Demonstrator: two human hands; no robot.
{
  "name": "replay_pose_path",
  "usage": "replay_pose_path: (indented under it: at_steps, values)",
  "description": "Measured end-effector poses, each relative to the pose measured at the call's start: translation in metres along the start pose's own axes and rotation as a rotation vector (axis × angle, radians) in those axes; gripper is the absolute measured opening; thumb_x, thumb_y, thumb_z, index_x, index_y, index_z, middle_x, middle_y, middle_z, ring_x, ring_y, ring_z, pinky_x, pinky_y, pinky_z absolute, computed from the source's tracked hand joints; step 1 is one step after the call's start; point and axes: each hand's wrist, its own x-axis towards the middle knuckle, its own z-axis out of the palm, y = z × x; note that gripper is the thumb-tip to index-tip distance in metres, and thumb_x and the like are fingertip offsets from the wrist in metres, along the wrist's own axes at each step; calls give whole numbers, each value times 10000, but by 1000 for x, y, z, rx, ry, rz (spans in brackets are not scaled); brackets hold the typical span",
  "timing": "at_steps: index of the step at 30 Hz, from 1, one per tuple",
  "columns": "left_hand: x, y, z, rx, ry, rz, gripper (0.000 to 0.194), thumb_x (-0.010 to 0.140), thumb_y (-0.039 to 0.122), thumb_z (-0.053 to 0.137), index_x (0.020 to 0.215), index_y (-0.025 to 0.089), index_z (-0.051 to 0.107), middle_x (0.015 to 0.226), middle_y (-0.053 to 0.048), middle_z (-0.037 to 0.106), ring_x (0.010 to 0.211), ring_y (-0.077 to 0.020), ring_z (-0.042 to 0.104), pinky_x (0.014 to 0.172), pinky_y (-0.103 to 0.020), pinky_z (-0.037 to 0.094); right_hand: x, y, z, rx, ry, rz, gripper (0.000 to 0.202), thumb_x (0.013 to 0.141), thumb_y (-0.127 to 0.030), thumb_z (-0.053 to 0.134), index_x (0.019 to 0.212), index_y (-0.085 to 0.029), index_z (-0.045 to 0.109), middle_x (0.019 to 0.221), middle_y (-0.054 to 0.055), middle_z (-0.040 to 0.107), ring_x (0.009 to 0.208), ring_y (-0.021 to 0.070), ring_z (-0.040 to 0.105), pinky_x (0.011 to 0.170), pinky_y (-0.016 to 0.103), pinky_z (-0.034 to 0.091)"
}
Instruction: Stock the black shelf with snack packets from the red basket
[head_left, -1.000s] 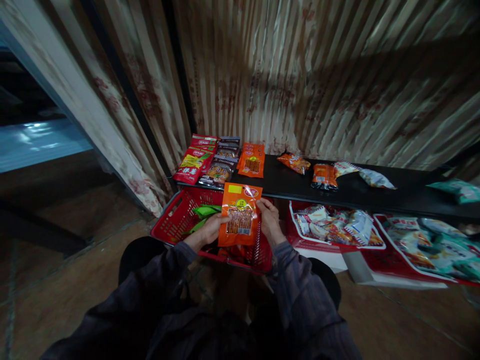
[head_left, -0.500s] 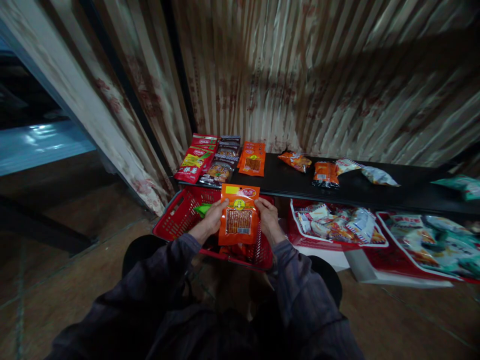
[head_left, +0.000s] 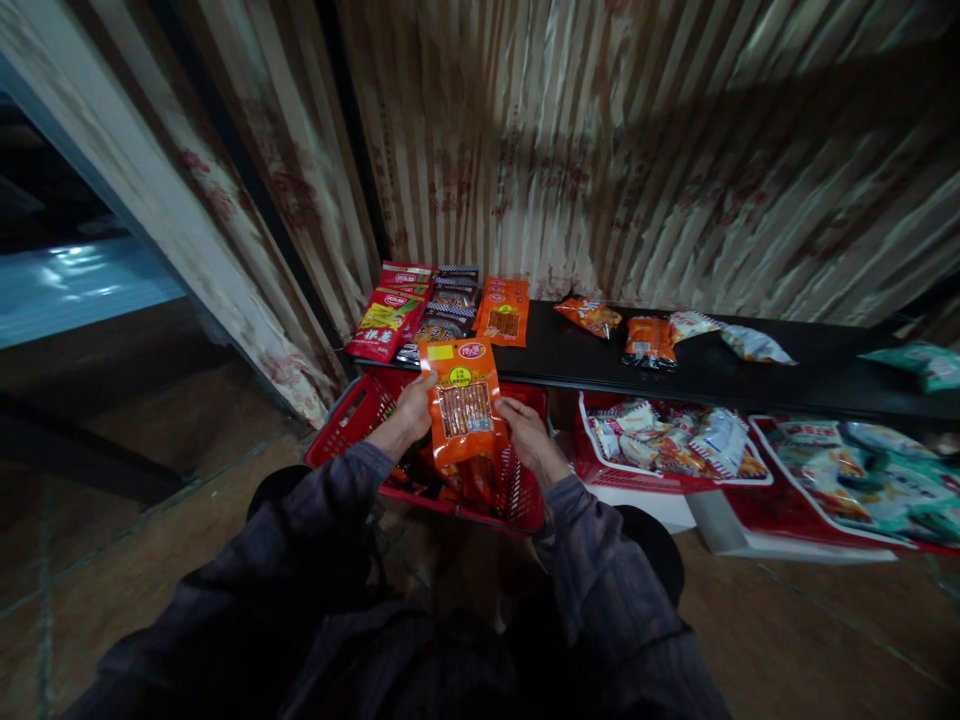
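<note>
An orange snack packet (head_left: 466, 408) with a clear window showing brown sticks is held upright, tilted slightly, between my two hands. My left hand (head_left: 409, 412) pinches its left edge; my right hand (head_left: 528, 430) grips the lower right edge. Below it stands a red plastic basket (head_left: 341, 422) with more orange packets (head_left: 476, 483) inside, partly hidden by my hands. Just beyond, similar orange packets (head_left: 504, 312) lie stacked on the black shelf (head_left: 547, 365), beside dark checkered packets (head_left: 454, 300) and red packets (head_left: 394, 312).
Farther right on the shelf lie orange bags (head_left: 649, 342), white bags (head_left: 754, 343) and a green bag (head_left: 922, 366). Under it stand a red basket of mixed snack bags (head_left: 675, 440) and another with green and white bags (head_left: 862, 475). Pleated curtains (head_left: 600, 150) hang behind.
Both hands have moved the orange packet a little left and up, tilting it. It now overlaps the front of the dark packets, and more of the basket's orange packets show.
</note>
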Motion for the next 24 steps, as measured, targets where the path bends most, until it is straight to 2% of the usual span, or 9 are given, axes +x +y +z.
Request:
replay_pose_path:
  at_steps: [4, 9, 15, 19, 22, 24]
  values:
    - [5, 14, 4, -9, 48, -34, 267, 850, 224, 610, 1095, 119, 621, 870, -85, 758, 776, -245, 726, 823, -422, 579, -6, -3, 1, -65, -134, 29, 285, 560, -323, 813, 790, -173, 735, 724, -10, 733, 624, 116, 623, 630, 228, 487]
    - [6, 25, 11, -16, 61, -99, 260, 908, 245, 547, 1111, 93, 604, 905, -118, 755, 747, -241, 725, 820, -441, 576, -7, -3, 2, -74, -159, 43, 300, 557, -299, 808, 822, -175, 741, 771, 9, 753, 629, 130, 633, 605, 233, 482]
    - [-2, 28, 8, 5, -147, -157, 281, 883, 164, 536, 1141, 91, 621, 980, -129, 752, 834, -251, 731, 851, -431, 569, -7, -2, 4, 11, -77, 26, 365, 524, -283, 816, 864, -180, 732, 794, 3, 760, 665, 144, 668, 652, 256, 512]
    - [-9, 14, -7, 121, -265, -131, 395, 734, 5, 596, 1107, 120, 656, 952, -93, 755, 776, -202, 730, 787, -341, 585, -6, -2, 3, 46, 31, 11, 334, 554, -297, 782, 869, -206, 718, 767, -9, 757, 643, 155, 675, 597, 257, 514]
    - [-14, 3, -15, 176, -372, -124, 438, 680, -33, 616, 1081, 130, 679, 951, -85, 754, 742, -176, 722, 705, -279, 583, -4, -1, 1, 64, 88, 9, 317, 566, -268, 763, 874, -210, 717, 775, -7, 762, 641, 159, 679, 575, 257, 520]
    - [-16, -3, -17, 174, -391, -114, 479, 668, -42, 623, 1104, 147, 680, 958, -77, 755, 760, -174, 721, 705, -266, 578, -3, -1, -1, 70, 94, 16, 320, 567, -252, 760, 881, -205, 716, 781, -7, 761, 630, 154, 674, 565, 254, 523]
